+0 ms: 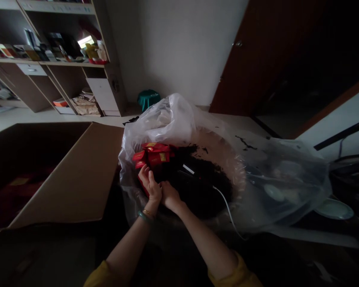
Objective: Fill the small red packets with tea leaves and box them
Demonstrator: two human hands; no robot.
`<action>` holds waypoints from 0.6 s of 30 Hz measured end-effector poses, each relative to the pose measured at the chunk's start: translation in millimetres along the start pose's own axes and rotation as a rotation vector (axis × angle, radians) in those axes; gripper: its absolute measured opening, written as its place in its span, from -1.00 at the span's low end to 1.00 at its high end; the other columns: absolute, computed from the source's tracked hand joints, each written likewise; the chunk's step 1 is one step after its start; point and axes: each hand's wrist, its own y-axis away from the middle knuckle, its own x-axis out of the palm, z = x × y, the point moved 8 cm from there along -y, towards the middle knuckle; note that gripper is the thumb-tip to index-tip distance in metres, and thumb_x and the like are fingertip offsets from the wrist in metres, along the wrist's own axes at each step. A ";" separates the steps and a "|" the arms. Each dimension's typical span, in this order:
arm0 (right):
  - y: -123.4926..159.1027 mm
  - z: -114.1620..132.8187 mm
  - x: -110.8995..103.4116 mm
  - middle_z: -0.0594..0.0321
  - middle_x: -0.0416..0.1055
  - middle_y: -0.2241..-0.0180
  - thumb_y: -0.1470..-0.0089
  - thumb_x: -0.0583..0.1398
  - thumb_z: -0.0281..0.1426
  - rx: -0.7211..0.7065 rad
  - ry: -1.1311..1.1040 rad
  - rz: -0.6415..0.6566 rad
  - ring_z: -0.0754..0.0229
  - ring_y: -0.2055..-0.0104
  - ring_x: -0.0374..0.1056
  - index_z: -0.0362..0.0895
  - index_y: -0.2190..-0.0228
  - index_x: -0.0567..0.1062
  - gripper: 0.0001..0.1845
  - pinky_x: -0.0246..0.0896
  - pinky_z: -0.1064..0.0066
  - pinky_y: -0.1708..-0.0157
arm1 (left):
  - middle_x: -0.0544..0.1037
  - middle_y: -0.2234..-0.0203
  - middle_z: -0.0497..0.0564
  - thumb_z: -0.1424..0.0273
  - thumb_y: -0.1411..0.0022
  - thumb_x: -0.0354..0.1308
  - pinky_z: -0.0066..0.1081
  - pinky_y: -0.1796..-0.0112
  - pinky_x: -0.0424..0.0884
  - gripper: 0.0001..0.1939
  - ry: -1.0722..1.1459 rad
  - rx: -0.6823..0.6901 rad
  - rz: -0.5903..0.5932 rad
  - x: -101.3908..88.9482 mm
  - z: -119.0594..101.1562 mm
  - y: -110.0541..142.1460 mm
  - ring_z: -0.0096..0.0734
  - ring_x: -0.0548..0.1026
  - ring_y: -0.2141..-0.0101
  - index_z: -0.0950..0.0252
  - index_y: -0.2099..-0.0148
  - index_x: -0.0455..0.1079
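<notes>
My left hand (151,186) is open, its fingers stretched out next to several red foil packets (159,157). Closed, my right hand (170,196) presses against the base of my left palm; whatever it may hold is hidden. Both hands are over a wide round container lined with clear plastic (179,115). A heap of dark loose flakes, like tea leaves (218,179), fills much of it, with the red packets at its left side. On the heap lies a dark device with a white strip (188,169), and a white cable (227,203) runs from its right end.
To the left stands an open cardboard box (74,171) with red items inside. A clear plastic bag (287,183) spreads on the right, near a pale dish (335,209). Behind are a shelf unit (103,93), a green bin (148,99) and a brown door (242,59).
</notes>
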 end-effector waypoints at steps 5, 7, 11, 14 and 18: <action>0.3 -5.2 2.5 0.03 0.49 0.17 -0.11 0.13 -0.34 0.033 -0.053 -0.025 0.01 0.16 0.47 -0.13 0.22 0.47 -0.79 0.27 0.32 0.31 | 0.34 0.03 0.08 0.23 -0.30 -0.05 -0.32 -0.02 0.28 -0.65 0.008 -0.015 0.006 0.6 6.3 -1.5 -0.34 0.35 0.01 0.22 -0.07 0.25; -3.4 -8.3 7.5 0.02 0.53 0.25 -0.04 0.17 -0.38 0.033 -0.112 -0.040 -0.01 0.19 0.48 -0.14 0.31 0.50 -0.85 0.26 0.33 0.33 | 0.35 0.04 0.07 0.24 -0.30 -0.06 -0.33 -0.01 0.28 -0.66 0.003 -0.006 0.008 0.8 6.4 -2.0 -0.34 0.36 0.01 0.21 -0.08 0.25; -12.2 -17.9 11.3 0.12 0.57 0.38 0.06 0.21 -0.49 0.008 -0.244 -0.057 0.09 0.30 0.49 -0.15 0.45 0.52 -0.94 0.27 0.43 0.38 | 0.37 0.05 0.07 0.25 -0.29 -0.06 -0.31 -0.01 0.28 -0.67 -0.004 0.034 -0.004 -1.5 -1.1 -2.4 -0.32 0.37 0.02 0.21 -0.06 0.27; -12.3 -31.7 -12.7 0.18 0.57 0.30 -0.01 0.16 -0.49 -0.028 -0.321 -0.150 0.19 0.26 0.48 -0.14 0.34 0.52 -0.85 0.31 0.46 0.31 | 0.40 0.04 0.11 0.29 -0.27 -0.01 -0.24 -0.03 0.28 -0.70 -0.020 0.160 0.033 0.1 -20.5 0.1 -0.25 0.37 -0.01 0.24 -0.01 0.32; 5.5 -49.7 -76.7 0.24 0.56 0.32 -0.03 0.14 -0.44 -0.227 -0.503 -0.431 0.16 0.26 0.47 -0.10 0.33 0.54 -0.82 0.34 0.35 0.18 | 0.51 0.11 0.12 0.36 -0.16 0.11 -0.05 -0.11 0.16 -0.72 -0.149 0.384 0.346 27.8 -47.2 15.9 -0.13 0.37 -0.04 0.24 0.06 0.42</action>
